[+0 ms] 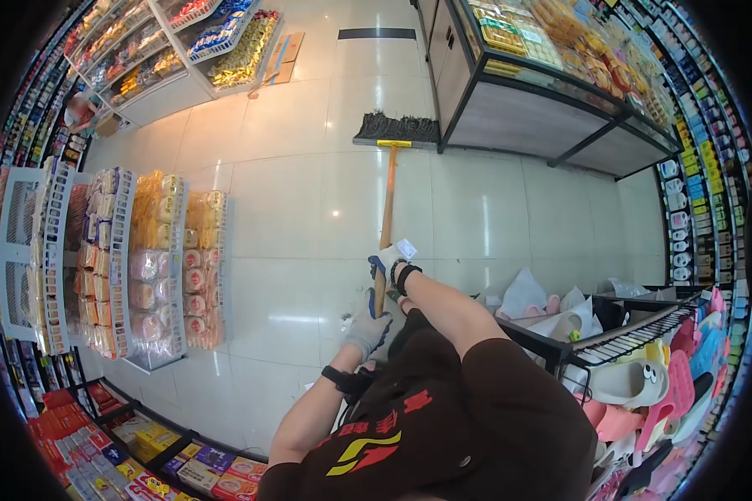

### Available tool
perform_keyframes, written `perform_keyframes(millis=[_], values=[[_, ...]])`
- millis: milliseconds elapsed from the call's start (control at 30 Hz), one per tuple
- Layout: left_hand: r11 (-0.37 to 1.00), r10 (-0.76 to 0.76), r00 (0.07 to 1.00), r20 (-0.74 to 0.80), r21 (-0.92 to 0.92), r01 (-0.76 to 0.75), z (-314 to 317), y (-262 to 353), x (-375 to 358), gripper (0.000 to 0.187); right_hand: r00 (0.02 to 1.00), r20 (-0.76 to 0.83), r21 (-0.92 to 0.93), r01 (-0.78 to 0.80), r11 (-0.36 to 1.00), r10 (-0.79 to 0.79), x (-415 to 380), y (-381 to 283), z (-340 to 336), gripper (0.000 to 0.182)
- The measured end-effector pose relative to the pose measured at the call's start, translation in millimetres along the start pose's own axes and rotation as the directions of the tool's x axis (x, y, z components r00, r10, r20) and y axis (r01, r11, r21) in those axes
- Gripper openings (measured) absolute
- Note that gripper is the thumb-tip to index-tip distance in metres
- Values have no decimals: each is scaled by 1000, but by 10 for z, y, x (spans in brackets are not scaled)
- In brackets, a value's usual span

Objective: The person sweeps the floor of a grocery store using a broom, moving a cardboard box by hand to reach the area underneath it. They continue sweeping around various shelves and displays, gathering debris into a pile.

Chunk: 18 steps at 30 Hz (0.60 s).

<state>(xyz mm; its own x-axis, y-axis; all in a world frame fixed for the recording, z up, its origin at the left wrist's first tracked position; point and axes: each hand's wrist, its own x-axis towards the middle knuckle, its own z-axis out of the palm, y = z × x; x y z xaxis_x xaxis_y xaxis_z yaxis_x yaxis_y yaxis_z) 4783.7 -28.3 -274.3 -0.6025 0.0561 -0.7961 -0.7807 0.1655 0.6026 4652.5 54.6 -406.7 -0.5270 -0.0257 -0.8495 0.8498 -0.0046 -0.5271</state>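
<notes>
A mop with a wooden handle (388, 196) and a wide dark grey head (397, 129) lies out ahead of me, its head flat on the tiled floor beside the corner of a display cabinet. Both my hands wear grey and blue gloves. Near the handle's lower end, my left hand (368, 327) is wrapped round the wood. Further up the handle, my right hand (388, 260) grips it too, with a small white tag at its wrist.
Wire racks of packaged food (154, 259) stand at left. A glass-topped cabinet (551, 108) is at upper right. A rack of slippers (643, 380) is close on my right. Flattened cardboard (285, 58) lies by the upper-left shelves. Boxed goods (154, 438) fill the lower left.
</notes>
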Motion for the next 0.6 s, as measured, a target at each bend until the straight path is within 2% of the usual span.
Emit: perform_keyframes(millis=[67,133,200,267,300,333,400,433,467,533,600], values=[[962,104,991,-81,262,-79,21,28,222,72,997,65,-55,-30,998,34,51,-209,-18,5],[959,75,993,-95,281,-45,-78,242,133,73,986,141,109,-109,988,93,204,-248,55,5],[954,55,991,-119,299,-17,-239,401,17,73,987,148,46,-72,996,64,280,-308,146,6],[920,30,994,-104,392,13,-404,386,-162,74,992,114,-106,-42,993,54,448,-162,305,8],[900,8,995,-101,434,37,-462,384,-295,74,994,40,55,-107,993,105,467,-28,375,11],[904,-5,994,-113,424,53,-508,375,-441,74,992,51,43,-118,992,116,480,60,409,11],[874,18,998,-63,486,15,-585,297,-763,71,999,17,-198,-36,979,40,541,257,429,21],[862,50,997,-62,508,-12,-617,205,-919,70,1000,9,-316,4,949,-1,888,592,464,30],[867,43,996,-73,498,-1,-645,146,-1098,70,1000,19,-327,2,945,4,766,642,467,30],[841,-23,998,-59,538,51,-700,37,-1501,68,995,-35,-434,-102,895,96,448,718,478,36],[826,-27,996,-88,559,72,-772,-153,-1908,66,996,0,-464,-75,883,85,128,919,560,36]])
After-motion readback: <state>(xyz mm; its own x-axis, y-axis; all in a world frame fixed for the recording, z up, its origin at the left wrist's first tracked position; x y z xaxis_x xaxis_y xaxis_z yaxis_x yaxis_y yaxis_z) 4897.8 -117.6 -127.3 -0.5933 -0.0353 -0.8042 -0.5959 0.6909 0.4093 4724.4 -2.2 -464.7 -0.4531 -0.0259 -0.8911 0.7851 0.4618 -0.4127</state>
